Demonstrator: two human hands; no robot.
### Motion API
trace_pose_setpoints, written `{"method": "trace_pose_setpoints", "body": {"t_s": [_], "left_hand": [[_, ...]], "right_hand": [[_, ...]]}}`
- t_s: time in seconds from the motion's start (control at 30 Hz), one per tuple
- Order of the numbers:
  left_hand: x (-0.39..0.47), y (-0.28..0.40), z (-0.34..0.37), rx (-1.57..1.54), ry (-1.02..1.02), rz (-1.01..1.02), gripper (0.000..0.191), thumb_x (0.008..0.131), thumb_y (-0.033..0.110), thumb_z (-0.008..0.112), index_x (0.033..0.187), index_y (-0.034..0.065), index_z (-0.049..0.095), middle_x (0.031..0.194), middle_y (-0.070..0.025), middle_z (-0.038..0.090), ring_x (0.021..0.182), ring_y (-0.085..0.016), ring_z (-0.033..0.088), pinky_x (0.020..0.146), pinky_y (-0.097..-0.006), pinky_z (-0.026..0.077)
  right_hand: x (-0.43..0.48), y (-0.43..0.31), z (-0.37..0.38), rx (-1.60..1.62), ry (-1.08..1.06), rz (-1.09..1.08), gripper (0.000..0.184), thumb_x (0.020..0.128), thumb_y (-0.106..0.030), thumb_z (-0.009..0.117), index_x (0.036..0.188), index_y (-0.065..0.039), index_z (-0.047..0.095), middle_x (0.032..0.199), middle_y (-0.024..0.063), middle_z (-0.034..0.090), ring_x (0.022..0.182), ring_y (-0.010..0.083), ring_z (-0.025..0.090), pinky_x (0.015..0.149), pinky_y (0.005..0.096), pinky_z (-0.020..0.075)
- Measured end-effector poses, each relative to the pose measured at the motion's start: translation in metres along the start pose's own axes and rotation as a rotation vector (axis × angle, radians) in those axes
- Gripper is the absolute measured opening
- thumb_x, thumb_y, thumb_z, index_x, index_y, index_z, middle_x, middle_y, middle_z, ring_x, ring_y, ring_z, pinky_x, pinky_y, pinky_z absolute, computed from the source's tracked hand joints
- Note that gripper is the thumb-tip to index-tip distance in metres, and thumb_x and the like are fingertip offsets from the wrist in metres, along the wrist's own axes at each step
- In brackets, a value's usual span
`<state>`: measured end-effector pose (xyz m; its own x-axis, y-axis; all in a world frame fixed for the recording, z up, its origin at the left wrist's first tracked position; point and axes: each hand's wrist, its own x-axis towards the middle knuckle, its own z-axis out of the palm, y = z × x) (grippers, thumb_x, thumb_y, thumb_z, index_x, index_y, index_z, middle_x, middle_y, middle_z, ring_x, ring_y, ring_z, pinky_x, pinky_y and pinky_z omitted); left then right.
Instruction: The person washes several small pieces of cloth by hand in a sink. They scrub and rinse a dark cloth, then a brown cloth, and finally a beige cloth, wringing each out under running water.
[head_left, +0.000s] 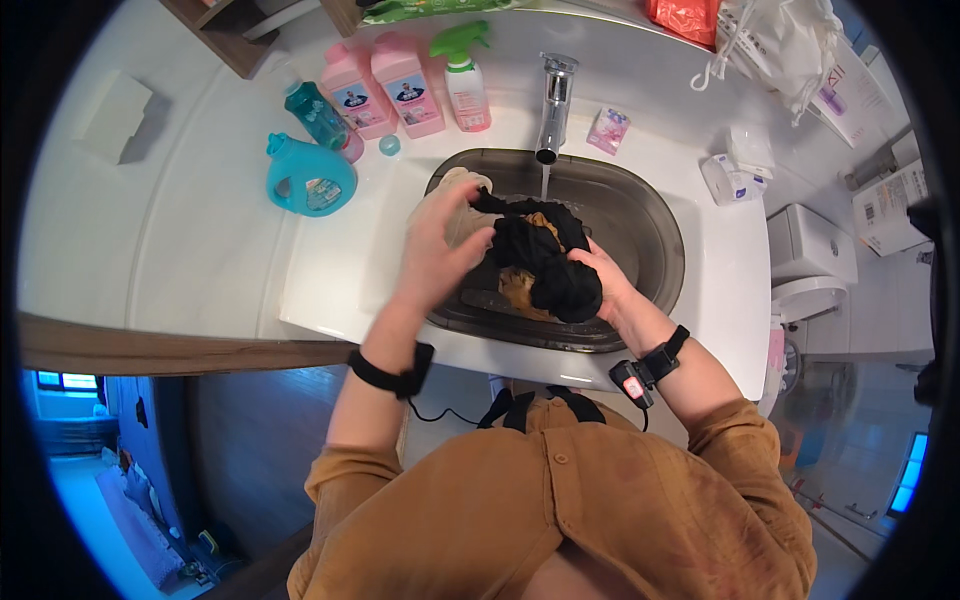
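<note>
A grey see-through plastic basin (660, 255) sits in the white sink, with water running into it from a chrome faucet (556, 105). My right hand (606, 279) grips a bunched black cloth (536, 247) from its right side, above the basin. At the cloth's upper left is my left hand (444, 244), slightly blurred, its thumb and fingers apart around the cloth's edge; whether it pinches the edge is unclear. A light beige cloth (465, 180) lies at the basin's upper left rim, partly behind my left hand. Brown cloth (517, 291) shows below and between the black folds.
Behind the basin's left stand a blue detergent jug (311, 176), a teal bottle (319, 112), two pink bottles (409, 90) and a green-topped spray bottle (466, 82). A small pink packet (609, 130) lies right of the faucet; a tissue pack (731, 180) is farther right.
</note>
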<state>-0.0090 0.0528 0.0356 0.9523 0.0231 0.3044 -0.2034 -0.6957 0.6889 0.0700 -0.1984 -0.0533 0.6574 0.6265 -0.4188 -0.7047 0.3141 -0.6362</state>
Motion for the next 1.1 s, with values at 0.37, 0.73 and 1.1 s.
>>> {"method": "trace_pose_setpoints", "body": {"t_s": [0.37, 0.73, 1.1], "left_hand": [[-0.002, -0.090, 0.015, 0.302, 0.045, -0.489, 0.093, 0.064, 0.018, 0.087, 0.146, 0.0132, 0.043, 0.139, -0.0174, 0.054, 0.122, -0.031, 0.058, 0.100, -0.0406, 0.050], [-0.049, -0.028, -0.123, -0.805, 0.650, -0.158, 0.068, 0.084, 0.001, 0.067, 0.147, 0.0010, 0.040, 0.140, -0.0140, 0.052, 0.129, -0.024, 0.054, 0.108, -0.0384, 0.045], [-0.077, 0.011, -0.116, -0.798, 0.620, -0.158, 0.062, 0.096, 0.016, 0.061, 0.151, 0.0027, 0.033, 0.147, -0.0161, 0.045, 0.134, -0.028, 0.049, 0.111, -0.0420, 0.043]], "right_hand": [[-0.036, -0.034, 0.045, -0.384, -0.023, -0.190, 0.044, 0.080, 0.006, 0.060, 0.123, -0.004, 0.061, 0.108, 0.0005, 0.066, 0.100, 0.0104, 0.062, 0.090, 0.0267, 0.0500], [0.018, -0.013, 0.087, -0.506, 0.048, -0.333, 0.046, 0.082, 0.005, 0.061, 0.127, -0.005, 0.060, 0.109, 0.0028, 0.067, 0.096, 0.0116, 0.063, 0.086, 0.0265, 0.0510], [0.104, 0.048, 0.102, -1.371, 0.222, -0.394, 0.081, 0.087, -0.027, 0.068, 0.149, 0.002, 0.026, 0.156, 0.0296, 0.027, 0.141, 0.0457, 0.036, 0.117, 0.0454, 0.0343]]}}
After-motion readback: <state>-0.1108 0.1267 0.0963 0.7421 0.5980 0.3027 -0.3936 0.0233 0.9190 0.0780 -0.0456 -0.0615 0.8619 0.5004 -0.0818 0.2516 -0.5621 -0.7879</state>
